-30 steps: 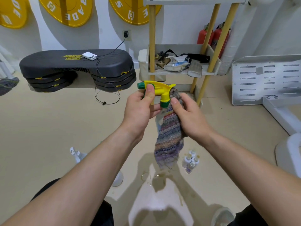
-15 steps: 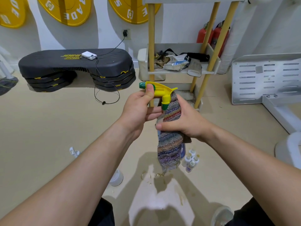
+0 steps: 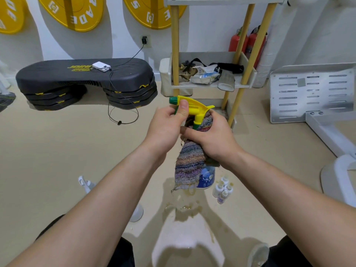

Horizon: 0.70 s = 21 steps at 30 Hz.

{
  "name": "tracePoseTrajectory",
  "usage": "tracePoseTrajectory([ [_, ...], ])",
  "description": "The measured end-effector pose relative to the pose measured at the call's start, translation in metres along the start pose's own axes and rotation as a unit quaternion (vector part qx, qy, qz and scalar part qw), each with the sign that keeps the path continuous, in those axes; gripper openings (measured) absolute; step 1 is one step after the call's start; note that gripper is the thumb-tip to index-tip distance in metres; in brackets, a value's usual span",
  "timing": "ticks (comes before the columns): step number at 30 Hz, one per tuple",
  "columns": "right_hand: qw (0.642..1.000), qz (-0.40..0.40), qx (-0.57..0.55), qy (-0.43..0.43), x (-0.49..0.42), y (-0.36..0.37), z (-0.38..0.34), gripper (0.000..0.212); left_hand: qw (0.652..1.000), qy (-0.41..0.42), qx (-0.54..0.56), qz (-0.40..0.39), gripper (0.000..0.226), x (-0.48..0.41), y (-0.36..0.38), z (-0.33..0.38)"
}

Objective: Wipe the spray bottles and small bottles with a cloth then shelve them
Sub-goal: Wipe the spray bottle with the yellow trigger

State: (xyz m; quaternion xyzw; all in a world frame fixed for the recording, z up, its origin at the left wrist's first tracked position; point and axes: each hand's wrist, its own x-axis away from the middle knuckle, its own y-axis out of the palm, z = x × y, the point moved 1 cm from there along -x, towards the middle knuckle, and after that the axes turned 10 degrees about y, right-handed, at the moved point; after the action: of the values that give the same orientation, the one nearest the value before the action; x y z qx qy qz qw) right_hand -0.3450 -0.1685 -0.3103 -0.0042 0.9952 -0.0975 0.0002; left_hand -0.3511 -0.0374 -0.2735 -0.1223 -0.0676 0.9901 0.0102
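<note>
Left hand (image 3: 165,130) grips the light, likely slick bottle (image 3: 207,178) by its stiff sprayer (image 3: 194,106); right hand (image 3: 213,141) clamps soft cloth (image 3: 189,162) round it.

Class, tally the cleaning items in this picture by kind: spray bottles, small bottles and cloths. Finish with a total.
Spray bottles: 2, the yellow-headed spray bottle held up and a white spray bottle on the floor, partly hidden.
Small bottles: 4, clustered on the floor.
Cloth: 1, wrapped round the held bottle.
Total: 7.
</note>
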Motion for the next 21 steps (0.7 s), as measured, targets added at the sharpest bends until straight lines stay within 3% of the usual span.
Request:
tracePoseTrajectory([
  [3,0.998,0.020,-0.064,0.021,-0.002,-0.003,-0.008,0.034,0.994,-0.053,0.095,-0.016,0.043,0.002,-0.003,0.004],
  [5,0.989,0.050,-0.133,0.051,-0.005,-0.008,-0.015,0.023,0.991,-0.091,0.099,-0.025,0.048,0.003,-0.008,0.000],
  [7,0.975,0.093,-0.180,0.086,-0.009,-0.013,-0.018,0.016,0.984,-0.107,0.085,-0.112,0.041,0.012,-0.005,-0.008],
  [10,0.954,0.149,-0.220,0.140,-0.011,-0.014,-0.019,0.021,0.972,-0.099,0.070,-0.200,0.073,0.024,0.011,-0.027],
  [12,0.946,0.155,-0.235,0.164,-0.008,-0.010,-0.017,0.021,0.973,-0.078,0.067,-0.205,0.074,0.027,0.018,-0.038],
  [16,0.946,0.108,-0.256,0.164,-0.003,-0.006,-0.021,0.019,0.969,-0.076,0.080,-0.221,0.046,0.026,0.016,-0.043],
  [21,0.981,-0.052,-0.165,0.093,-0.002,-0.022,-0.029,0.021,0.957,-0.085,0.144,-0.236,0.050,0.029,0.019,-0.040],
])
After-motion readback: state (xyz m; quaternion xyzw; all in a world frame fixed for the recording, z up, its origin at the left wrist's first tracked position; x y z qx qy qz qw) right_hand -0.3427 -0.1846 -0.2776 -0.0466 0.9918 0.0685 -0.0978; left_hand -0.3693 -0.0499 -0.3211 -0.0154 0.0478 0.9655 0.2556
